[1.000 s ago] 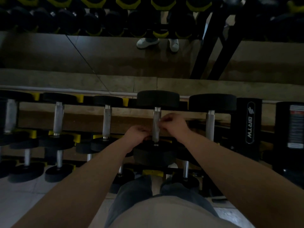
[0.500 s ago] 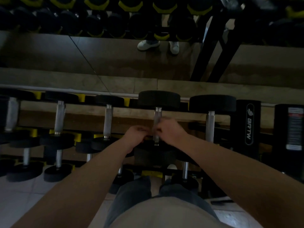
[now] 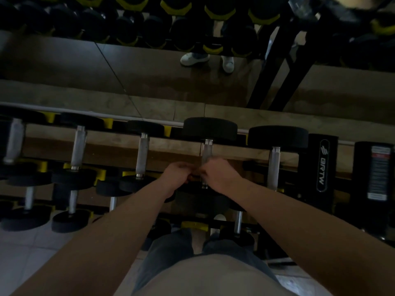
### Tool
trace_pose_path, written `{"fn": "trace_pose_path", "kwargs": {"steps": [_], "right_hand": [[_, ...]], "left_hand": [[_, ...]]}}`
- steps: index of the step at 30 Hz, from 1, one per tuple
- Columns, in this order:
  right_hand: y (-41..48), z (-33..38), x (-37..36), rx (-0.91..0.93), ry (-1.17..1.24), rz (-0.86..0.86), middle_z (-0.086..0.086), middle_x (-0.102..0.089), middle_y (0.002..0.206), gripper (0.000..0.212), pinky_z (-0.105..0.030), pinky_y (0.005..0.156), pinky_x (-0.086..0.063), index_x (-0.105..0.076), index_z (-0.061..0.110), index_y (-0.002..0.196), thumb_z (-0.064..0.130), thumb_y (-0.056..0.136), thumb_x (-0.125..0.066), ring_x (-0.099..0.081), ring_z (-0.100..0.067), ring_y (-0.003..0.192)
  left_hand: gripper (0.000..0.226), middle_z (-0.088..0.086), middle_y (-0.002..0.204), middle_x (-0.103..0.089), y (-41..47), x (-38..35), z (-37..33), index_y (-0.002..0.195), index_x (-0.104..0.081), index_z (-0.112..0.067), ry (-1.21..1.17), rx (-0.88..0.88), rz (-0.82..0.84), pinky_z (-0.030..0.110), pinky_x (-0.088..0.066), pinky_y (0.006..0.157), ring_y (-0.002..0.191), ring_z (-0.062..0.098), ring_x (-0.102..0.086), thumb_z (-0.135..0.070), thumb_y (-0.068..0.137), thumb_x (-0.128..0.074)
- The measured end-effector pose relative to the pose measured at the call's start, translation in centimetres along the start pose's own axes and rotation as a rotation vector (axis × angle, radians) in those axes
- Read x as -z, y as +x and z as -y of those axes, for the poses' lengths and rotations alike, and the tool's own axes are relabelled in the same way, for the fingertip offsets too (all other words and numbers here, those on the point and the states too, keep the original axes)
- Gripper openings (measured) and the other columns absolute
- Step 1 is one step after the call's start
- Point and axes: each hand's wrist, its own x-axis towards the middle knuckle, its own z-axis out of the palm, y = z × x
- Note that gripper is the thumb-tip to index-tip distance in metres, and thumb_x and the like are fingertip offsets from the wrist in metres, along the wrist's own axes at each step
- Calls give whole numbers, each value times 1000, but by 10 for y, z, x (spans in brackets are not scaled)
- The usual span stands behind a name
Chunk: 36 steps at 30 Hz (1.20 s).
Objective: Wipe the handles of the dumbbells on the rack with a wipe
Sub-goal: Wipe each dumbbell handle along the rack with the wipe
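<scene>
- Dumbbell handle (image 3: 207,151) sits at frame centre on the top tier of the rack (image 3: 323,189), heads at 12 and 6 o'clock.
- Right hand (image 3: 220,175) on the handle's 3 o'clock side, fingers curled round its lower half.
- Left hand (image 3: 177,174) at 9 o'clock, just beside it, fingers curled tight; cannot tell what they pinch, too dim.
- Neighbouring dumbbells (image 3: 142,154) at 9 and 3 o'clock.
</scene>
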Motion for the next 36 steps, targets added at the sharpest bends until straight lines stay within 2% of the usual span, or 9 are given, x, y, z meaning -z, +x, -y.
{"fn": "trace_pose_path", "kwargs": {"steps": [3,8,10,13,18,20,25,32,36], "right_hand": [[-3,0,-5,46,42,133,-1,-67,98,17,-28,81,-52,-75,22,102,21,97,-58,-64,-16,92],[14,-5,13,-61,-47,-310,0,-66,100,9,-29,74,-57,-70,22,99,21,95,-62,-65,-13,84],[14,-8,17,-76,14,-383,1,-67,99,8,-30,77,-58,-70,23,98,21,95,-63,-65,-12,84],[4,-4,9,-11,-34,-272,-2,-66,109,14,-32,83,-56,-72,21,106,21,97,-61,-65,-18,95],[-8,3,0,38,-23,166,-4,-69,107,19,-36,88,-55,-74,21,106,23,99,-57,-66,-21,99],[-1,4,4,30,-60,126,-4,-68,101,16,-35,82,-57,-73,21,103,24,97,-59,-67,-20,94],[21,1,24,-75,-235,-232,-1,-66,99,10,-30,73,-59,-70,20,100,18,90,-68,-66,-15,83],[1,5,-3,-16,-50,130,-4,-68,104,23,-34,85,-55,-70,16,116,21,97,-58,-65,-20,95],[-14,-3,0,-89,226,138,2,-72,117,19,-27,94,-47,-77,23,109,29,97,-64,-64,-15,109]], "left_hand": [[23,3,106,-72,-1,1,0,115,-70,-19,-10,10,3,25,-48,69,97,18,-67,-16,99,-53],[18,4,105,-72,-2,1,4,106,-70,-16,-44,-32,3,22,-46,66,84,12,-62,-15,99,-54],[18,4,104,-71,-1,1,6,101,-70,-20,-43,-46,-4,22,-47,67,83,12,-62,-14,99,-53],[19,3,103,-71,-2,0,7,102,-70,-20,-40,-55,-18,23,-48,68,83,12,-62,-14,99,-52],[23,4,111,-69,-6,-1,2,116,-69,-18,-12,-42,-26,26,-49,73,96,17,-64,-16,101,-52],[21,4,111,-71,-4,0,3,112,-72,-17,-2,-50,-27,25,-48,72,94,16,-65,-15,99,-55],[16,2,112,-70,-6,1,5,108,-71,-19,44,-103,10,20,-46,67,88,10,-61,-19,97,-60],[24,3,105,-71,-8,0,2,114,-71,-20,5,-66,-40,25,-49,70,90,16,-64,-26,101,-53],[26,1,92,-66,-10,-2,-6,112,-69,-19,-29,-87,-53,29,-47,68,79,16,-58,-30,104,-47]]}}
